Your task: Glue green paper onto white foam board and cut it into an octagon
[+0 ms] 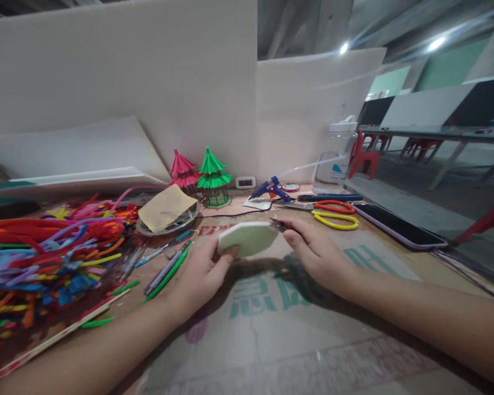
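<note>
While the left hand point(203, 271) pinches a pale octagonal foam piece point(247, 238), long axis left-right, the right hand point(313, 249) grips a small snipper point(277, 224) at its right edge above the table point(313, 351).

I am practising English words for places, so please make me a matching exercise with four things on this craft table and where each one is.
Things:
1. white foam piece
2. pile of pipe cleaners
3. phone
4. glue gun

Places:
A. far left of the table
B. right edge of the table, lying flat
C. at the back, near the white wall
D. held in the left hand, with the right hand at its edge

Pairs: 1-D, 2-A, 3-B, 4-C
</note>
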A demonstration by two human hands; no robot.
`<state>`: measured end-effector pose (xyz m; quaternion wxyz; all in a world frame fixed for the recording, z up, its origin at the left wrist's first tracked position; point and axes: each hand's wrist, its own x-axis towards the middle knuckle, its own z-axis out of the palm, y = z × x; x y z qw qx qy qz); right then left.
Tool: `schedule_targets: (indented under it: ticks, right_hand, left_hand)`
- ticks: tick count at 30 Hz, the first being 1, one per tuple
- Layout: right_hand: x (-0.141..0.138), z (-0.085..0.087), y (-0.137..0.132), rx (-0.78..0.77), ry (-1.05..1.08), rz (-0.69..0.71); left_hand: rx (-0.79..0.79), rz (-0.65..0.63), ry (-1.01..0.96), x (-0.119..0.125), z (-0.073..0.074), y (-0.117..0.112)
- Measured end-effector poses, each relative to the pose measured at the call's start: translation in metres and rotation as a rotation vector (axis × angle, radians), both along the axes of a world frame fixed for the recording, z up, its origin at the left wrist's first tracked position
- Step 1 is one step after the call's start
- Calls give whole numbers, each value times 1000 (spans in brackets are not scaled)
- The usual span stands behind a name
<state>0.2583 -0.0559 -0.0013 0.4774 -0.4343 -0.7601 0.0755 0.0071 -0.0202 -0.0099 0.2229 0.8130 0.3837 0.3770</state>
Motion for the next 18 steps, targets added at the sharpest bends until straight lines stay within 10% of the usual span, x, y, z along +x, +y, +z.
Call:
schedule_targets:
  ticks: [6, 18]
  right_hand:
    - [-5, -8, 9, -335, 181, 41]
    - [1, 1, 6, -99, 67, 78]
  left_hand:
    - [-217, -46, -148, 5, 5, 1]
    - [-175, -18, 29, 6, 10, -2]
